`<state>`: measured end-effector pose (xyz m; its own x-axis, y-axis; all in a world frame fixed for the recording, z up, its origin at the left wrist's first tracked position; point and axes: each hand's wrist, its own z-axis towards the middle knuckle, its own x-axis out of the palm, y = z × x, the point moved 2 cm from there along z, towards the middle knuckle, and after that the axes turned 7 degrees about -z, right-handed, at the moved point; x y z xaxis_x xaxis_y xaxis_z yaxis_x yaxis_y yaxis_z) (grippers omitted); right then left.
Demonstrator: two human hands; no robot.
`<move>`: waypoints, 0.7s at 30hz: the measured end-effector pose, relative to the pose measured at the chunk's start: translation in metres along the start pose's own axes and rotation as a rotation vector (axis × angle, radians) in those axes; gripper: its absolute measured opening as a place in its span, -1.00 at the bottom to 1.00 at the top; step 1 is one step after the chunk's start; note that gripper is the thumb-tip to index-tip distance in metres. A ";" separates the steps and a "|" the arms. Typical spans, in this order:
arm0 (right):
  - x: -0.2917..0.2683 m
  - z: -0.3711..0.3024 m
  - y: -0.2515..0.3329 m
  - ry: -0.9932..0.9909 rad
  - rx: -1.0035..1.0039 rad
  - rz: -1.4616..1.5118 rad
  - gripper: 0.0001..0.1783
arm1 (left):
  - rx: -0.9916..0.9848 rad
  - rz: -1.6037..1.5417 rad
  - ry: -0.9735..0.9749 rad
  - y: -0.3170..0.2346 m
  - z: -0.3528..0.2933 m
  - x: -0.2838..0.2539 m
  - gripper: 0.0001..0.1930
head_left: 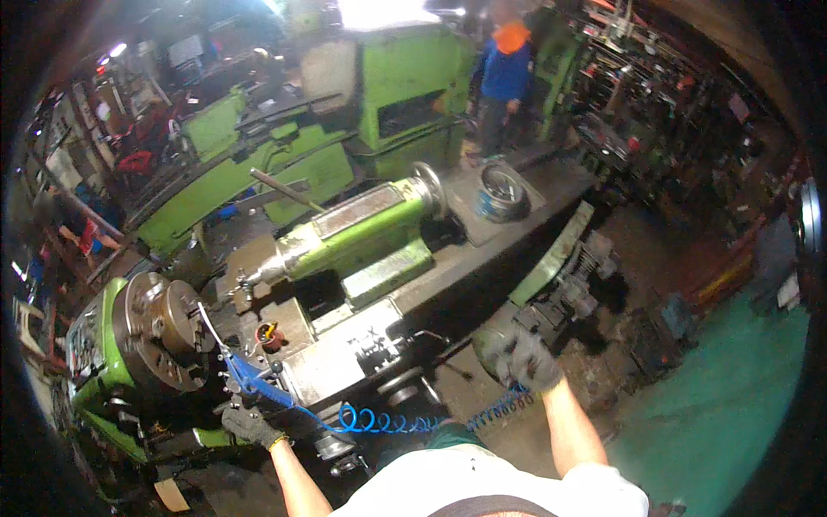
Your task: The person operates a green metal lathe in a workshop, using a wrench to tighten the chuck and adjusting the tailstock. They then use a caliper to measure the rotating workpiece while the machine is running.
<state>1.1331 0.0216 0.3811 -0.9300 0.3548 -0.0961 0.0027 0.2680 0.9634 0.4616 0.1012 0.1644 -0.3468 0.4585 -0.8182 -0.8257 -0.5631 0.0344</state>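
My left hand [249,426], in a grey glove, is at the front of a green lathe, beside its small levers. Its fingers are curled, and whatever they grip is hidden. Just above it a blue air blow gun [257,383] with a thin nozzle lies by the carriage, and a coiled blue hose [370,422] trails to the right. My right hand [536,366], also gloved, is raised off to the right, its fingers apart and no held thing visible. From this angle it overlaps a rounded green part [493,351]; contact cannot be made out.
The lathe's round chuck [159,332] stands at left, its green tailstock [366,226] behind the carriage. A small reddish pot [271,338] sits on the carriage. Farther back are a bucket [501,196] on the bed and a person in blue [504,73]. Machinery [573,280] stands at right.
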 end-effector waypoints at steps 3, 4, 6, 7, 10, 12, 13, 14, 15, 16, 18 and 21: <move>0.056 -0.031 0.137 0.286 -0.193 0.436 -0.53 | 0.115 -0.001 0.047 -0.031 0.010 -0.023 -0.41; 0.070 -0.031 0.160 0.497 -0.324 0.582 -0.57 | 0.014 -0.095 0.289 -0.044 0.023 -0.070 -0.42; 0.103 -0.040 0.232 0.958 -0.612 0.881 -0.60 | -0.133 -0.168 0.439 -0.030 0.031 -0.106 -0.45; 0.104 -0.032 0.248 1.078 -0.653 0.856 -0.57 | -0.168 -0.370 0.304 -0.027 0.027 -0.090 -0.53; 0.103 -0.013 0.283 1.158 -0.794 0.597 -0.43 | -0.126 -0.827 -0.082 -0.015 0.011 -0.048 -0.64; 0.089 -0.025 0.286 0.830 -0.928 0.260 -0.37 | 0.009 -0.533 -0.101 -0.016 0.019 -0.033 -0.58; 0.084 -0.021 0.290 0.666 -1.002 0.097 -0.34 | 0.087 -0.348 -0.076 -0.032 0.023 -0.025 -0.55; 0.095 -0.004 0.290 0.686 -0.999 0.048 -0.31 | 0.105 -0.221 -0.106 -0.030 0.024 -0.019 -0.51; 0.112 0.012 0.300 0.727 -0.999 -0.005 -0.28 | 0.057 -0.203 -0.275 -0.011 0.009 0.005 -0.46; 0.128 0.027 0.304 0.774 -1.000 -0.070 -0.30 | 0.082 -0.526 -0.390 0.008 0.001 0.010 -0.49; 0.148 0.039 0.315 0.821 -1.044 -0.223 -0.33 | -0.117 -0.395 0.011 -0.041 0.020 -0.027 -0.51; 0.201 0.057 0.321 1.123 -1.211 -0.167 -0.38 | -0.096 -0.273 -0.113 0.028 0.001 -0.024 -0.52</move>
<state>0.9683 0.2302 0.6564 -0.6763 -0.5286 -0.5131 0.1133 -0.7628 0.6366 0.4464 0.0749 0.1859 -0.1697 0.6725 -0.7203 -0.8514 -0.4681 -0.2365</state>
